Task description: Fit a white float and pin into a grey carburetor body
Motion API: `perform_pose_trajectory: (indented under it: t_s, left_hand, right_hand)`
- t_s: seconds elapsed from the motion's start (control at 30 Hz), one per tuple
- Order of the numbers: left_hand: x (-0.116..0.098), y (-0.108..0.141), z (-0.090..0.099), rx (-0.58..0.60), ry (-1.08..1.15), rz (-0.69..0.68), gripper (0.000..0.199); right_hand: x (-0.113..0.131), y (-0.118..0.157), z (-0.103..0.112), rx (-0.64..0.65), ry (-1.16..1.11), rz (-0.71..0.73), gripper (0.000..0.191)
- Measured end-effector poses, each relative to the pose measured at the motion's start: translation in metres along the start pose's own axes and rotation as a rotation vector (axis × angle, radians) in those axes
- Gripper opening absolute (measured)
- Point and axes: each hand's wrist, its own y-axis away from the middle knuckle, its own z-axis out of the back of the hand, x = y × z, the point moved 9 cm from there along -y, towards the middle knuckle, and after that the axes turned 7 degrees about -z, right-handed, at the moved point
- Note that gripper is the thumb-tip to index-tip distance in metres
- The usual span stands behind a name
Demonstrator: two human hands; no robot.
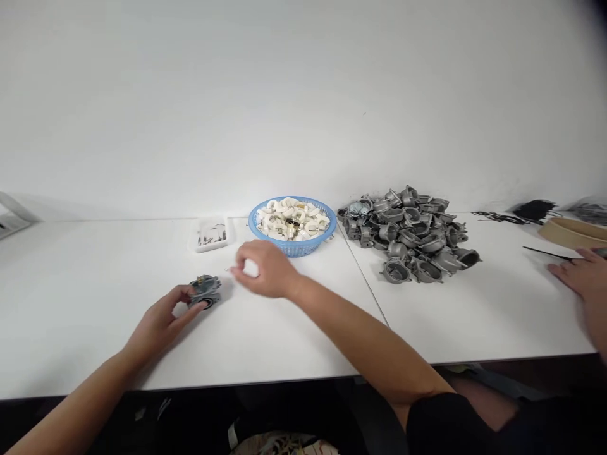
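My left hand [168, 316] grips a small grey metal part [207, 289] with a dark round opening facing me, held at the table. Just to its right, my right hand [263, 268] is raised over the table, thumb and forefinger pinched together. Something tiny shows at those fingertips, too small to name. Behind my hands stands a shallow white tray [211, 234] with small dark pins in it. A blue basket [294, 248] full of white curved pieces [290, 215] sits beyond my right hand.
Grey metal housings [410, 234] lie heaped right of the basket. At the far right, another person's hand [585, 275] is near a thin dark tool [545, 253] and a tan container [571, 232]. Black rings [502, 217] lie by the wall. A seam crosses the white table [265, 341].
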Motion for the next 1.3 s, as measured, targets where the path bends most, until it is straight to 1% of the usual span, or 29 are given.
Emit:
perform_pose_trajectory:
  t_s: [0.07,0.1,0.17,0.23,0.27,0.33,0.37,0.43,0.5,0.57,0.63,0.67,0.73,0.8,0.83,0.87,0.93,1.0,1.07,1.17,1.23,1.3]
  left_hand:
    - [-0.039,-0.007,-0.017,0.081,0.049,-0.157,0.044]
    - [-0.056,-0.010,-0.024,0.105,0.051,-0.207,0.043]
    - [-0.087,-0.017,-0.039,0.163,0.031,-0.280,0.040]
    - [-0.114,-0.025,-0.050,0.171,0.008,-0.327,0.040]
    - [-0.126,-0.029,-0.055,0.155,-0.001,-0.341,0.040]
    - [-0.146,-0.037,-0.064,0.113,-0.020,-0.382,0.041]
    - [-0.153,-0.041,-0.067,0.090,-0.027,-0.405,0.041]
    - [-0.162,-0.046,-0.073,0.048,-0.030,-0.429,0.040]
    - [-0.159,-0.049,-0.075,0.029,-0.010,-0.413,0.044]
    - [-0.151,-0.050,-0.075,0.056,0.055,-0.380,0.057]
    - [-0.140,-0.051,-0.072,0.086,0.153,-0.332,0.076]
    - [-0.134,-0.052,-0.069,0.081,0.199,-0.306,0.084]
    - [-0.126,-0.055,-0.060,0.021,0.252,-0.287,0.093]
    - [-0.126,-0.058,-0.053,-0.032,0.241,-0.343,0.100]
    - [-0.129,-0.059,-0.054,-0.017,0.221,-0.386,0.103]
    - [-0.132,-0.060,-0.059,0.031,0.199,-0.428,0.104]
    - [-0.138,-0.059,-0.073,0.185,0.178,-0.489,0.101]
    - [-0.140,-0.055,-0.084,0.303,0.210,-0.520,0.092]
    - [-0.140,-0.055,-0.085,0.327,0.275,-0.513,0.084]
    - [-0.136,-0.056,-0.082,0.300,0.367,-0.473,0.074]
    - [-0.136,-0.058,-0.078,0.265,0.421,-0.469,0.069]
    - [-0.136,-0.060,-0.074,0.234,0.468,-0.463,0.063]
  right_hand:
    - [-0.025,0.014,0.041,-0.157,0.084,-0.065,0.018]
    - [-0.039,0.021,0.057,-0.224,0.151,-0.115,0.018]
    - [-0.070,0.036,0.082,-0.336,0.318,-0.269,0.014]
    - [-0.100,0.048,0.097,-0.388,0.465,-0.464,0.012]
    - [-0.114,0.051,0.100,-0.383,0.522,-0.558,0.015]
    - [-0.137,0.054,0.100,-0.322,0.590,-0.712,0.022]
    - [-0.145,0.053,0.098,-0.274,0.597,-0.767,0.025]
    - [-0.159,0.049,0.092,-0.164,0.573,-0.854,0.029]
    - [-0.168,0.045,0.088,-0.070,0.532,-0.921,0.029]
    - [-0.175,0.041,0.087,-0.008,0.503,-0.962,0.026]
    - [-0.180,0.038,0.087,0.015,0.472,-0.979,0.020]
    - [-0.181,0.038,0.087,0.017,0.454,-0.981,0.017]
    - [-0.182,0.040,0.086,0.009,0.428,-0.973,0.018]
    - [-0.179,0.043,0.087,-0.049,0.419,-0.932,0.022]
    - [-0.175,0.044,0.088,-0.103,0.415,-0.883,0.023]
    - [-0.168,0.045,0.090,-0.167,0.410,-0.813,0.022]
    - [-0.149,0.044,0.094,-0.292,0.393,-0.623,0.018]
    - [-0.126,0.042,0.093,-0.342,0.386,-0.436,0.013]
    - [-0.106,0.041,0.089,-0.327,0.373,-0.296,0.010]
    - [-0.076,0.043,0.081,-0.276,0.325,-0.146,0.005]
    - [-0.060,0.051,0.075,-0.245,0.294,-0.085,0.003]
    - [-0.051,0.061,0.064,-0.200,0.249,-0.058,0.007]
